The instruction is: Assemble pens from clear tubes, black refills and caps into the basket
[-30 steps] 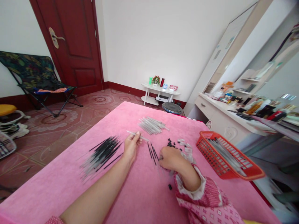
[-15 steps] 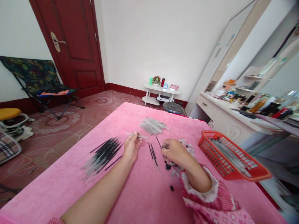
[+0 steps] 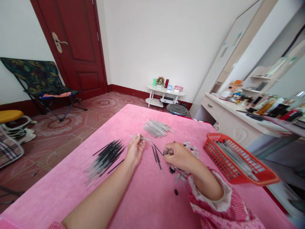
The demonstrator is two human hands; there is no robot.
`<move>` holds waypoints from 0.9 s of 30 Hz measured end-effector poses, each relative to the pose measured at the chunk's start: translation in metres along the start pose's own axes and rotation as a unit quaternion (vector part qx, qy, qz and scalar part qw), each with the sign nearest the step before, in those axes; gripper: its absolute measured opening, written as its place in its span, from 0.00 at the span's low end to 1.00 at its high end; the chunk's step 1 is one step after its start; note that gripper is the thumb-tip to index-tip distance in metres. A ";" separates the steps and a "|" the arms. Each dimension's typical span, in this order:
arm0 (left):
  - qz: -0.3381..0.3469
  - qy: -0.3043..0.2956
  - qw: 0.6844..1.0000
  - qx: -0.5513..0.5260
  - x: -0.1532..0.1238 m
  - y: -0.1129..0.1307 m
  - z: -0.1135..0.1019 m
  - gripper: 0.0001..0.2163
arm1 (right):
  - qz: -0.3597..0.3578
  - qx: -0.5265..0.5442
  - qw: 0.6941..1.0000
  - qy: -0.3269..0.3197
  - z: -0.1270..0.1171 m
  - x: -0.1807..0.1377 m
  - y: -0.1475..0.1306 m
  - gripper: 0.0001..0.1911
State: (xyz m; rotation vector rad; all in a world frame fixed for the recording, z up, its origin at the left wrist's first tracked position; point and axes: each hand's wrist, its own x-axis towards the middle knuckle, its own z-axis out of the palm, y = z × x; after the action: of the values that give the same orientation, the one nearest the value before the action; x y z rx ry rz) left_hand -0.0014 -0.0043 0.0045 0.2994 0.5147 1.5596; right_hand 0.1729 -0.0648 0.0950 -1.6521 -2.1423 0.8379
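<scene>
My left hand point(image 3: 134, 150) is closed on a slim translucent pen barrel point(image 3: 146, 139), pinched between thumb and fingers. My right hand point(image 3: 178, 155), fingers curled, grips a thin black pen refill point(image 3: 157, 148); its tip points at the barrel's right end. Whether tip and barrel touch is too small to tell. Between my hands a few loose black refills point(image 3: 156, 157) lie on the pink cloth. A pile of black and grey refills point(image 3: 106, 159) lies left of my left hand. Beyond my hands is a pile of clear barrels point(image 3: 157, 128). Small black pieces point(image 3: 172, 171) and clear caps point(image 3: 183, 176) lie partly hidden under my right hand.
An orange-red plastic basket point(image 3: 267, 173) holding grey-white sticks stands on the table's right side. One black piece point(image 3: 176, 192) lies alone near me. A dressing table point(image 3: 228, 116) with bottles borders the right. A folding chair point(image 3: 40, 79) stands at the left by the red door point(image 3: 76, 47).
My right hand has moved slightly left, bringing the black refill's tip from beside the clear pile down to the barrel's end. My left hand keeps its hold on the barrel.
</scene>
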 end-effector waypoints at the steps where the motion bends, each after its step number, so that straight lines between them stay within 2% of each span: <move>1: -0.002 -0.011 1.000 0.010 0.000 0.000 0.000 0.04 | -0.001 0.004 1.000 -0.002 0.000 0.000 0.000 0.06; 5: -0.027 -0.032 0.998 0.053 -0.002 0.000 0.001 0.07 | -0.018 0.018 1.000 0.010 -0.006 -0.001 0.001 0.06; 12: -0.045 -0.057 0.993 0.094 -0.006 0.000 0.001 0.07 | -0.051 0.008 0.995 0.086 -0.017 -0.001 0.002 0.08; 17: -0.085 -0.090 0.986 0.108 -0.014 -0.004 0.004 0.05 | -0.049 -0.041 0.988 0.138 -0.009 0.002 0.000 0.09; 22: -0.133 -0.122 0.976 0.121 -0.020 -0.006 0.008 0.04 | -0.083 0.018 0.981 0.173 0.002 0.007 -0.005 0.07; 25: -0.142 -0.109 0.980 0.091 -0.019 -0.004 0.008 0.02 | -0.105 0.089 0.975 0.177 -0.004 0.008 -0.004 0.08; 27: -0.133 -0.076 0.987 0.053 -0.016 -0.002 0.008 0.01 | -0.102 0.083 0.977 0.167 -0.013 0.006 0.003 0.09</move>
State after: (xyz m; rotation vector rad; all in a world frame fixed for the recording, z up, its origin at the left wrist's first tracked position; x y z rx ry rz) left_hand 0.0055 -0.0192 0.0119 0.4102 0.4978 1.2416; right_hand 0.1805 -0.0554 0.1029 -1.3522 -1.9115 0.6101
